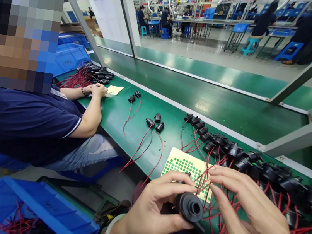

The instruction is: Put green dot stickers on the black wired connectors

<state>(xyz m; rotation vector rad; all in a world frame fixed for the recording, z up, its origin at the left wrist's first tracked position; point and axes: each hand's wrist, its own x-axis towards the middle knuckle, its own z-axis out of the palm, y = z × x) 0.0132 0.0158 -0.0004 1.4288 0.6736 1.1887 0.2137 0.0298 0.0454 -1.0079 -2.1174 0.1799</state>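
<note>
My left hand [157, 207], with a pale bangle at its wrist, grips a black cylindrical part [189, 208] whose round opening faces up toward me. Just right of it, my right hand [244, 212] has its thumb and fingertips close together near red wires; whatever lies between them is too small to make out. Behind both hands lies a yellow sheet [185, 166] with rows of green round stickers, partly covered by the wires and fingers. A long row of black parts with red wires [235, 150] runs along the right of the green table [109, 116].
At the left, a seated person's hands [97, 90] are by another sticker sheet [115, 90] and a heap of wired parts [92, 72]. A blue bin [71, 214] stands lower left. Loose parts [155, 122] lie mid-table. Metal frame posts [305, 76] rise beyond the table.
</note>
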